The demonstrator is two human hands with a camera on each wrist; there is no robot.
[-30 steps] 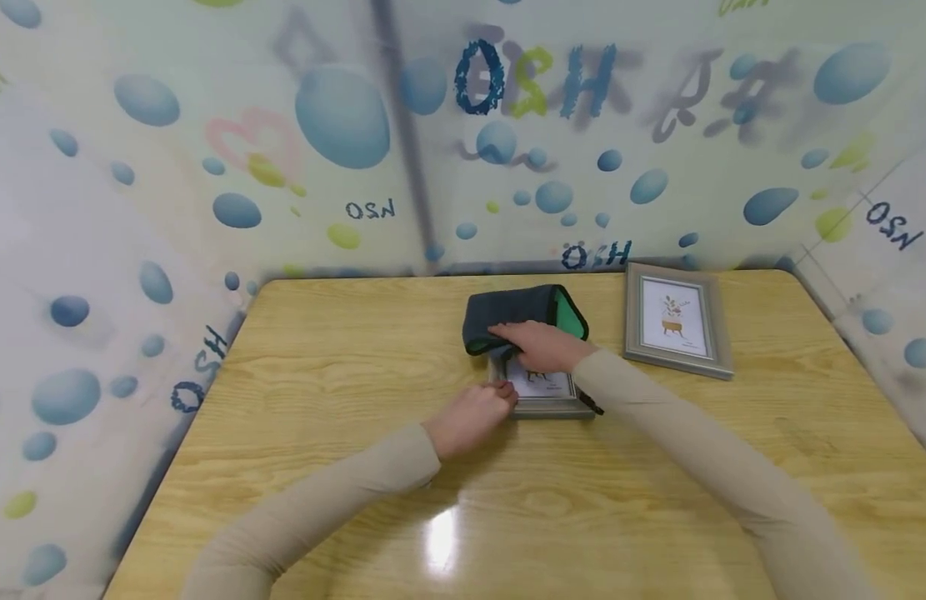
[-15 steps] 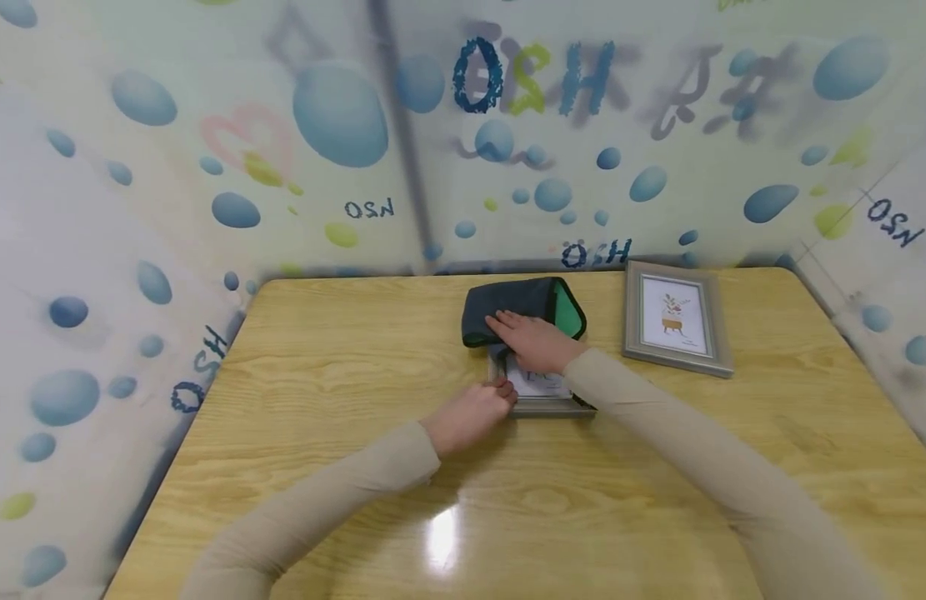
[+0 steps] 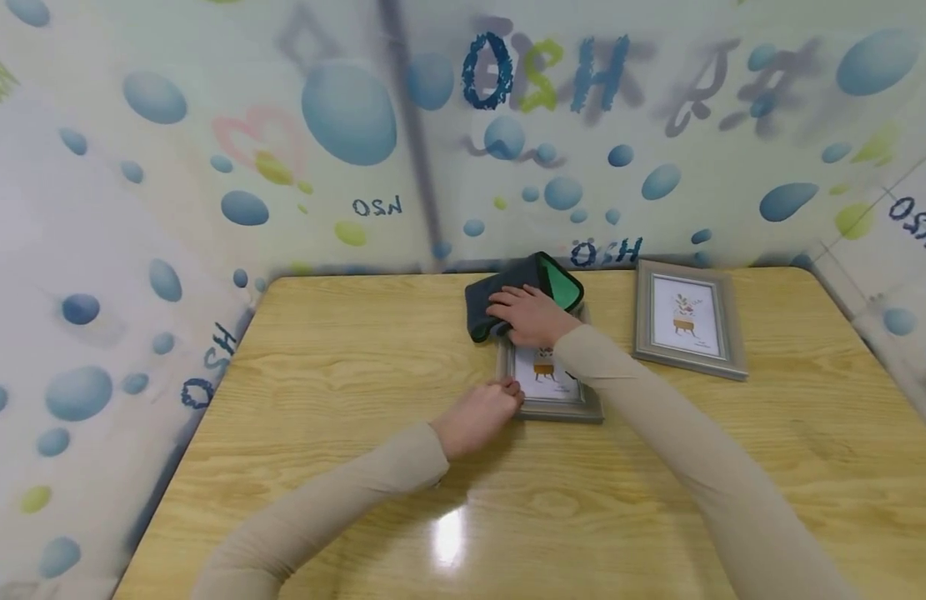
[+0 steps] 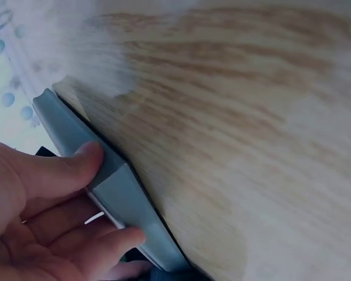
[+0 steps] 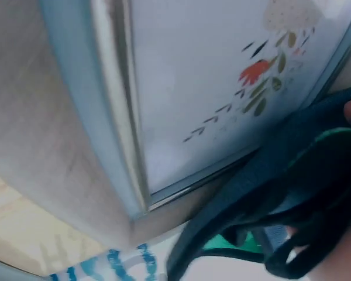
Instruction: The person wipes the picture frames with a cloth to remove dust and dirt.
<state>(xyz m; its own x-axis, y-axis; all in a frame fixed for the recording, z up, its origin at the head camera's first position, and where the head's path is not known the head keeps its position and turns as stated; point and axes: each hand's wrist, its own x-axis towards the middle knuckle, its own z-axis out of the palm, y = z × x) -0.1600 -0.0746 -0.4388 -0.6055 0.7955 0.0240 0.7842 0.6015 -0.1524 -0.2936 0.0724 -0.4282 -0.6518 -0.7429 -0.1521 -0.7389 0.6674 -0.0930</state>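
Observation:
My left hand [image 3: 479, 417] grips the near left corner of a grey picture frame [image 3: 560, 412] on the table. In the left wrist view, the thumb lies on the frame's side [image 4: 126, 196] and the fingers curl by its edge. My right hand [image 3: 533, 317] holds a dark blue cloth [image 3: 481, 304], green inside with black edging, against the frame's far part. Its fingers lie over the folded cloth. The right wrist view shows the bunched cloth [image 5: 269, 158] on the printed picture [image 5: 187, 88] of flowers and leaves. Cloth and hand hide the frame's far side.
A second grey picture frame [image 3: 691, 321] with a similar plant print lies at the back right. The wooden table [image 3: 342, 367] reaches back to a wall [image 3: 275, 200] with blue drops and lettering. Another wall borders each side.
My right hand and the cloth have moved away from me over the frame, uncovering more of the picture. The cloth has tilted, its green side rising. The left hand stays on the corner.

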